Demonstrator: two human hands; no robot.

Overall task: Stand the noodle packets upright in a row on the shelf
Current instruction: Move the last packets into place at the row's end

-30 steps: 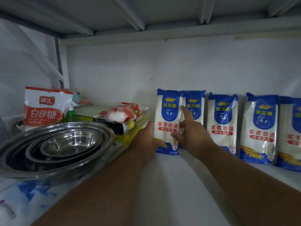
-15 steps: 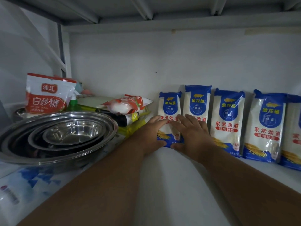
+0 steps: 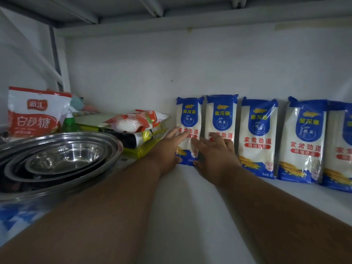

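Five blue-and-white noodle packets stand upright in a row against the back wall of the white shelf (image 3: 190, 216). The left hand (image 3: 167, 149) lies flat with straight fingers against the leftmost packet (image 3: 188, 119), and the right hand (image 3: 215, 155) spreads its straight fingers over the lower front of the second packet (image 3: 222, 115); neither hand grips anything. The third packet (image 3: 258, 130), fourth packet (image 3: 304, 138) and fifth packet (image 3: 341, 145) stand untouched to the right. Nested steel bowls (image 3: 57, 159) and a red sugar bag (image 3: 36, 113) sit at the left
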